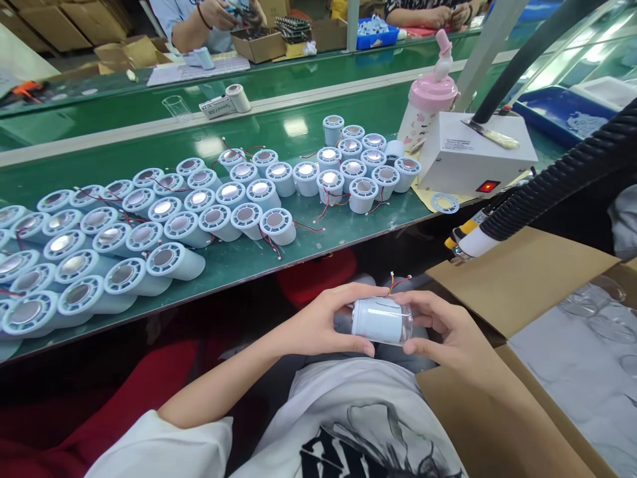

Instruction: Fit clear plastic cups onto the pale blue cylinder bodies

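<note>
Between my hands, just above my lap, is a light-blue cylindrical housing (378, 321) lying sideways. A clear plastic sleeve (407, 324) is around its right part, and short thin wires with small connectors rise from the top. My left hand (331, 322) is closed around the housing's left end, thumb below and fingers above. The right hand (440, 325) grips the clear sleeve at the right end. On the green bench in front, many similar light-blue cylinders (182, 259) stand in rows with round metallic centres, some trailing red and black wires.
At right, an open cardboard box (537, 279) holds clear plastic pieces. A white device (472, 156) with a lit red switch and a pink-lidded bottle (428, 109) stand on the bench. A black hose (562, 172) crosses on the right. Co-workers' hands (219, 13) are across the bench.
</note>
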{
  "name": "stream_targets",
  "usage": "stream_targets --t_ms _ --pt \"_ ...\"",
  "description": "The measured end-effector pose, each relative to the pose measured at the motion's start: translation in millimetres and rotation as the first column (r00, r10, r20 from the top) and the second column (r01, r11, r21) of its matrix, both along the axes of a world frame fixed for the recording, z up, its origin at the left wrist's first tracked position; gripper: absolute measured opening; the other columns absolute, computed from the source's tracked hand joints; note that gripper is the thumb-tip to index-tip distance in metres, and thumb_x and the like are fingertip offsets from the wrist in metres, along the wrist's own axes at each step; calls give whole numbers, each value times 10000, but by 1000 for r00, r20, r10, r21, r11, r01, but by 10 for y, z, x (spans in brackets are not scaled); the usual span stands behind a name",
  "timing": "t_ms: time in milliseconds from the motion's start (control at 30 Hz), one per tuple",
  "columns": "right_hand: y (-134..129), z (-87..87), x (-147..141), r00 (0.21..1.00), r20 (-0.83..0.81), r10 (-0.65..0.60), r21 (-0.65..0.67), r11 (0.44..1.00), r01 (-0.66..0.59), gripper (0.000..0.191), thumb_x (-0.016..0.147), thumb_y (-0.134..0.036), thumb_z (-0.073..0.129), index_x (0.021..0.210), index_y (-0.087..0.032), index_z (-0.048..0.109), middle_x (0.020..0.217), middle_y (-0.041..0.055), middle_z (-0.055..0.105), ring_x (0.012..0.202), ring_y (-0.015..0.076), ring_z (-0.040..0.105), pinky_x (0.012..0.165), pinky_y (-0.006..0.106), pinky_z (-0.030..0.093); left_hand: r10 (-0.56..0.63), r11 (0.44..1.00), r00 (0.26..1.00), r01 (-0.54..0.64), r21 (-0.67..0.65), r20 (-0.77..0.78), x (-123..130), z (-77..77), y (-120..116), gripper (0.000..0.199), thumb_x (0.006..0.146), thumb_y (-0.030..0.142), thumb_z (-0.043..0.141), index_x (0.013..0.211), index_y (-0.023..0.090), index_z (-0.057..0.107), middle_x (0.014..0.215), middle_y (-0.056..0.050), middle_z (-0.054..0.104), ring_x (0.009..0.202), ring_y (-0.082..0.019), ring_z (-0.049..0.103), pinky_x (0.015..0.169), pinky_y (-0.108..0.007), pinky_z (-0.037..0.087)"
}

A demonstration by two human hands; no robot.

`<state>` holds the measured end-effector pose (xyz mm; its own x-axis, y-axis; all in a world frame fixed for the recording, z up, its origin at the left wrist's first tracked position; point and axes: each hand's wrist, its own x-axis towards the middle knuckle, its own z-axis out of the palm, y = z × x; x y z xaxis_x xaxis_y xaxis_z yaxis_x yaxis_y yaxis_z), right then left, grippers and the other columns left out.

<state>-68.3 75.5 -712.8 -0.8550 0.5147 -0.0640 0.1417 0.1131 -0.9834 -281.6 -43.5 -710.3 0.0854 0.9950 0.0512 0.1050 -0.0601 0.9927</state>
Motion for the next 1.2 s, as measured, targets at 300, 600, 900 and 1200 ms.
stream_targets --t_ms 300,600,900,1200 --pt "-20 -46 -27 999 -29 -24 -236 972 16 387 799 -360 754 1137 -276 585 1095 48 638 983 207 617 799 298 556 5 999 996 -2 42 -87 -12 29 -2 724 688 322 822 1352 272 537 1390 -111 551 1269 -298 528 1047 -409 449" --pt "-35 -113 -92 997 -17 -81 -447 892 65 411 788 -490 729 1059 -227 565 888 32 669 728 158 625 610 252 561 -7 996 992 18 91 -122 -26 8 19 721 683 325 825 1345 281 544 1383 -107 559 1288 -302 509 1062 -418 432" --pt "-83 -136 -145 996 57 -72 -571 816 92 467 820 -624 613 955 -185 524 673 5 667 529 144 656 459 207 538 -13 988 992 32 151 -125 -24 -1 23 715 682 280 829 1339 294 549 1380 -93 565 1297 -290 501 1066 -400 423" --pt "-144 -58 -202 992 124 -10 -725 682 98 607 723 -777 577 788 -175 547 522 22 654 361 107 580 322 135 421 -37 973 989 68 221 -142 -33 -62 39 723 694 298 823 1356 305 531 1418 -107 526 1314 -310 478 1095 -454 388"
